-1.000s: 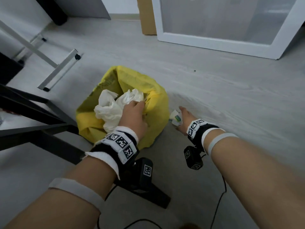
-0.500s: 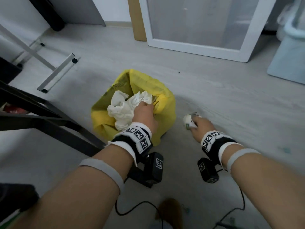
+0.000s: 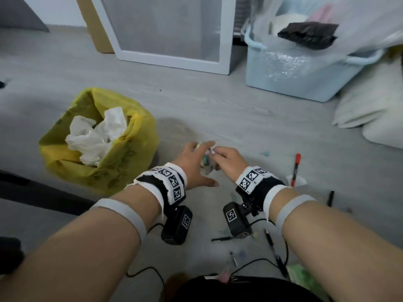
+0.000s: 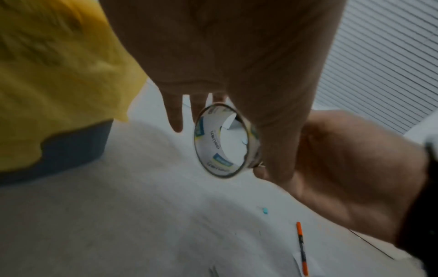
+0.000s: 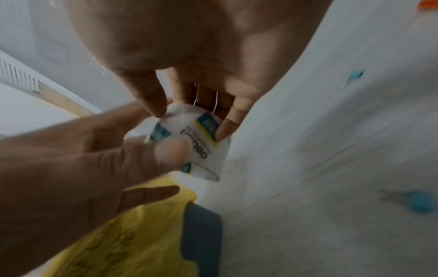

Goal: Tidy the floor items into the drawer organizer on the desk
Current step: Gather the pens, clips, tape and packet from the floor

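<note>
A tape roll (image 3: 206, 162) with a white, blue and yellow printed core is held just above the floor, right of the yellow-lined bin. My right hand (image 3: 229, 162) pinches it by the rim, thumb and fingers curled round it (image 5: 196, 142). My left hand (image 3: 193, 163) reaches in from the left with straight, spread fingers that touch the roll's side. In the left wrist view the roll (image 4: 208, 135) shows as an open ring below my left palm (image 4: 237, 56), with the right hand (image 4: 343, 168) behind it. The desk's drawer organizer is out of view.
A bin with a yellow bag (image 3: 122, 162) full of white tissue stands at left. A red marker (image 3: 296, 168), black pens (image 3: 274, 251), and small blue pins (image 5: 419, 200) lie on the floor. Behind are a light blue tub (image 3: 294, 73), a white-framed panel (image 3: 174, 59) and a pillow (image 3: 370, 110).
My right hand picked the tape roll up from the floor beside the bin. My left hand left the tissue in the bin and came across to the roll. The view swung right.
</note>
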Demonstrator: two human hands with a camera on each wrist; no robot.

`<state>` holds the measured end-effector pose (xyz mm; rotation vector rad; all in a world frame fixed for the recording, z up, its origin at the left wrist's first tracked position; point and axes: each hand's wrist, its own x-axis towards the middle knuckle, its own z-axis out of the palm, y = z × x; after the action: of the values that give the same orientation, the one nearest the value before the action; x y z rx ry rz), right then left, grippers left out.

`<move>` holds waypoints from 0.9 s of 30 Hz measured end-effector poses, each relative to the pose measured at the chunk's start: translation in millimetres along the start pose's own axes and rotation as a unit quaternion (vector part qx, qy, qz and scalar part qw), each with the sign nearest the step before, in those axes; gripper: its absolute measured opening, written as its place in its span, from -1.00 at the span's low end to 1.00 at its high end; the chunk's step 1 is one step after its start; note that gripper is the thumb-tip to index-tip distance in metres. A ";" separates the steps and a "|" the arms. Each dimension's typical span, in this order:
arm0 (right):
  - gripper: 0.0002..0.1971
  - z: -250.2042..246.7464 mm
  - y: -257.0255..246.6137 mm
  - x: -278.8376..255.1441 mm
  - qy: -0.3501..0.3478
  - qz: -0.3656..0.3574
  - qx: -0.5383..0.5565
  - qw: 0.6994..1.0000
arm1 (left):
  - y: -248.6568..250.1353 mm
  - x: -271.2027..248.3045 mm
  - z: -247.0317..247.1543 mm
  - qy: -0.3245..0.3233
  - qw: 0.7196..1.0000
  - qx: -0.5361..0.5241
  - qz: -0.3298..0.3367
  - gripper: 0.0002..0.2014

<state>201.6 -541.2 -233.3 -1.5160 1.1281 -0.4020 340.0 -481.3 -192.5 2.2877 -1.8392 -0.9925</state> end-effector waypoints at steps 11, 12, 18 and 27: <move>-0.92 -26.9 79.6 -118.3 0.103 0.188 -0.099 0.972 | -4.5 -43.1 91.5 -0.080 0.986 -0.133 -0.059 -0.21; -0.92 -26.4 88.4 -135.3 0.108 0.204 -0.128 0.965 | -9.8 -49.3 98.0 -0.103 0.985 -0.120 -0.062 -0.22; -0.80 -18.9 156.0 -192.5 0.044 0.310 -0.270 0.910 | -33.4 -62.2 134.7 -0.148 0.988 -0.004 -0.037 -0.33; -0.65 7.0 195.1 -204.1 -0.020 0.245 -0.295 0.923 | -47.3 -98.0 205.6 -0.254 0.961 0.107 0.037 -0.19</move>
<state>26.0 -349.9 -344.3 -1.6537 1.6319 0.3472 269.4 -308.5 -331.4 2.1929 -2.2993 -1.5554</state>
